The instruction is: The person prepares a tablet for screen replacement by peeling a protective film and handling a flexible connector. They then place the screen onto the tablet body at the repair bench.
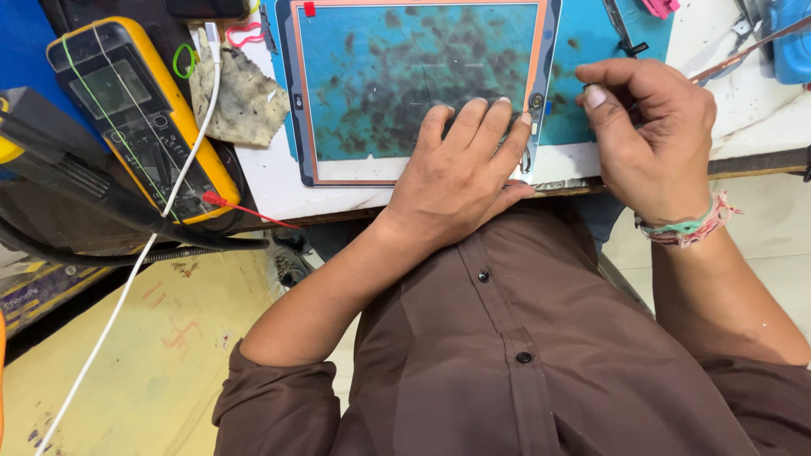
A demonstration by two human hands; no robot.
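Pressing flat on the lower right part of a tablet glass panel (397, 84), the left hand (460, 173) lies palm down with its fingers (473, 127) spread and straight, gripping nothing; to judge by the pose, the weight of the hand pins the panel so it cannot slide on the desk (279, 190). The panel lies face up at the near edge of the desk, on a teal work mat (591, 38), its glass mottled with dark smudges and its border showing an orange-pink strip. The right hand (650, 139) hovers just beside the panel's right edge with the fingers curled in tight, thumb against forefinger, pinching what looks like a thin metal tool (743, 52) whose shaft runs up and to the right; its tip is hidden behind the fingers, so where it meets the panel cannot be told. That close pinch suits fine work along the edge. Left of the panel lie a soiled rag (241, 101) and a yellow multimeter (139, 114), set aside but within reach, with a white cable (169, 203) trailing across the meter and off the desk.
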